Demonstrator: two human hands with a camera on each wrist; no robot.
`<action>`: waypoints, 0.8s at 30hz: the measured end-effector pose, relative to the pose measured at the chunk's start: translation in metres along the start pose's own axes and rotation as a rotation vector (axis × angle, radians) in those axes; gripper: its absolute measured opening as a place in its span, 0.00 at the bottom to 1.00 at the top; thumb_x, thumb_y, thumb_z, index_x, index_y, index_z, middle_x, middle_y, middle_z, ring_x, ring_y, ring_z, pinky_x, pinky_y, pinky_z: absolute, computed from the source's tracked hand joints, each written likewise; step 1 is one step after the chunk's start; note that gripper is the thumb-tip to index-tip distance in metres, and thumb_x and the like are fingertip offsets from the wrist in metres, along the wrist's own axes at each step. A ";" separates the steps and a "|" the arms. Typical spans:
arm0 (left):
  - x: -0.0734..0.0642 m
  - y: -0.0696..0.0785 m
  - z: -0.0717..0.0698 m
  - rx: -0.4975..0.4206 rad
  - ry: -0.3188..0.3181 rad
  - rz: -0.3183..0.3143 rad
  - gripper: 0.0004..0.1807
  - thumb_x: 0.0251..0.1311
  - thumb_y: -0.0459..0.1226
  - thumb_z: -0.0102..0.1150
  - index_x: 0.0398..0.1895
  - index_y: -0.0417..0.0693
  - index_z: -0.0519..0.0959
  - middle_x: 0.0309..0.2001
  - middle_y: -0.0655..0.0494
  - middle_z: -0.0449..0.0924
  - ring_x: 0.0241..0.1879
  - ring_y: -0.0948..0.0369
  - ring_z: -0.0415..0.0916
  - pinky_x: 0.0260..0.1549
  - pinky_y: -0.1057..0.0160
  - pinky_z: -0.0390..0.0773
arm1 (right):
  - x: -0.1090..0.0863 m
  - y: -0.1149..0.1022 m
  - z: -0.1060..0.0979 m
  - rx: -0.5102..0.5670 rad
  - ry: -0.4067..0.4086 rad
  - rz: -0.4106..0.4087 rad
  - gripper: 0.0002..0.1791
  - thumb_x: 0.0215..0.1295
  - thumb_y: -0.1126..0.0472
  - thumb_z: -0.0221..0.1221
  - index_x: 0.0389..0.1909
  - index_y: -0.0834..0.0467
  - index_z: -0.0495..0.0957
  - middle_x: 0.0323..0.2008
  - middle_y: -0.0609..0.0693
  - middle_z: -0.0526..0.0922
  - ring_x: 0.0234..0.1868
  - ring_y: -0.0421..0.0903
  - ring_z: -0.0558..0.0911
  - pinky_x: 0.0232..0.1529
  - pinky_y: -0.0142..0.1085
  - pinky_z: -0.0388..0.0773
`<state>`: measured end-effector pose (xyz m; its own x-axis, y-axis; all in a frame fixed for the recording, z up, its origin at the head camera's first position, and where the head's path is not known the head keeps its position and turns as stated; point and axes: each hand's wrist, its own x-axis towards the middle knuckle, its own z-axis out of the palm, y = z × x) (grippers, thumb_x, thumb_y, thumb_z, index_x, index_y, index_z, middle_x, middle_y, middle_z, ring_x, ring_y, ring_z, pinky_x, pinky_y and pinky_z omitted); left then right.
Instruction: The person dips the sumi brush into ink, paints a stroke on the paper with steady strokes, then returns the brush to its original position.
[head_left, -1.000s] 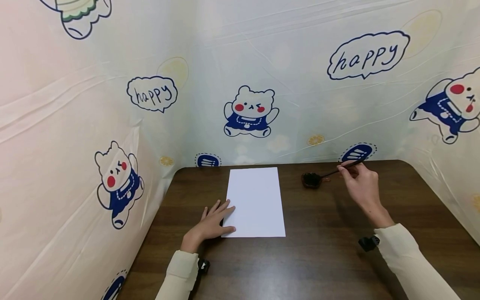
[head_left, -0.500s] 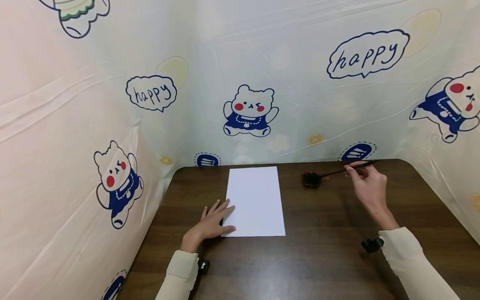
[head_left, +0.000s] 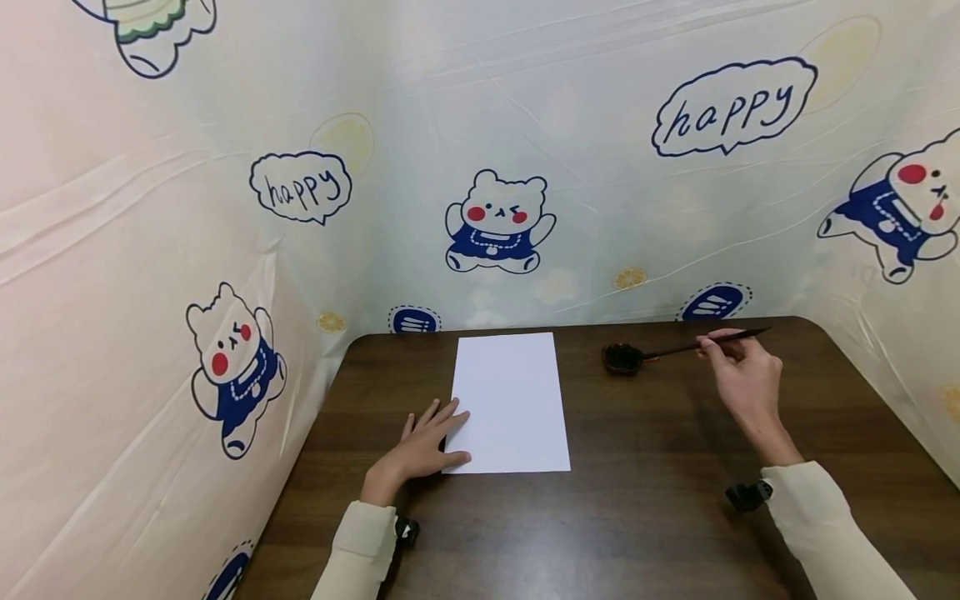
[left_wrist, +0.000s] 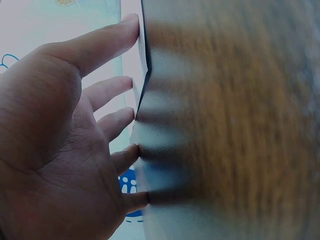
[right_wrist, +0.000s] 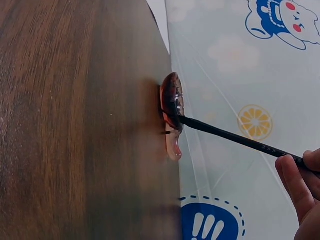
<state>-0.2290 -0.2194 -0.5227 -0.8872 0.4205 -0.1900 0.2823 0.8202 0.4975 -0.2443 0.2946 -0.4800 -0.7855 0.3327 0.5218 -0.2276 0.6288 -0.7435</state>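
1. paper (head_left: pixel 510 400): lies flat on the tabletop (head_left: pixel 652 500), left of the middle of the far edge and just beside that edge; no mark shows on it
2. left hand (head_left: pixel 416 450): fingers straight and spread, nothing gripped; thumb and forefinger rest on the paper at its left edge, the outer fingers reach past it to the tabletop
3. right hand (head_left: pixel 746 379): thumb and fingers pinch the brush (right_wrist: pixel 225 134) by its shaft, above the tabletop near the far right corner
4. dish (right_wrist: pixel 170 97): stands near the far edge, right of the paper and apart from it; its inside is dark, contents not clear; the brush head meets the dish and is mostly hidden there
5. done, as judged from the layout: paper positioned and steadied, brush in hand, brush head at the dish; dipping looks to be the step in hand, and how much the bristles have taken up cannot be told
6. left, as judged: complete the dip, lift the brush clear, carry it to the paper and make the first stroke; with the paper bare, the work rates as preparation only
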 end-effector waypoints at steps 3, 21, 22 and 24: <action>0.000 0.001 0.000 -0.003 0.001 0.000 0.43 0.69 0.55 0.68 0.83 0.54 0.65 0.87 0.48 0.49 0.87 0.38 0.37 0.78 0.23 0.32 | 0.000 -0.001 -0.001 -0.003 0.001 -0.008 0.11 0.78 0.59 0.63 0.47 0.64 0.87 0.39 0.63 0.93 0.33 0.13 0.80 0.32 0.11 0.72; -0.001 0.001 0.000 -0.005 0.008 0.010 0.43 0.69 0.53 0.68 0.83 0.52 0.65 0.87 0.47 0.50 0.87 0.37 0.38 0.77 0.23 0.33 | 0.002 -0.005 -0.005 -0.015 0.001 -0.063 0.08 0.75 0.62 0.65 0.46 0.62 0.88 0.38 0.64 0.92 0.32 0.09 0.76 0.28 0.13 0.69; -0.001 0.001 0.000 -0.008 0.011 0.015 0.43 0.68 0.53 0.68 0.82 0.51 0.66 0.87 0.46 0.50 0.86 0.37 0.38 0.77 0.23 0.33 | 0.002 -0.005 -0.005 -0.018 0.001 -0.064 0.08 0.75 0.61 0.65 0.46 0.62 0.88 0.38 0.64 0.92 0.32 0.09 0.76 0.28 0.14 0.69; -0.002 0.001 0.000 -0.016 0.008 0.017 0.43 0.69 0.53 0.68 0.83 0.51 0.65 0.87 0.45 0.50 0.86 0.37 0.38 0.77 0.23 0.32 | 0.002 -0.005 -0.005 -0.026 0.000 -0.064 0.08 0.75 0.61 0.66 0.46 0.62 0.88 0.38 0.64 0.92 0.32 0.08 0.75 0.27 0.14 0.68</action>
<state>-0.2274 -0.2194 -0.5218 -0.8852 0.4314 -0.1742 0.2919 0.8065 0.5141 -0.2420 0.2961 -0.4730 -0.7702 0.2910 0.5676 -0.2624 0.6666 -0.6977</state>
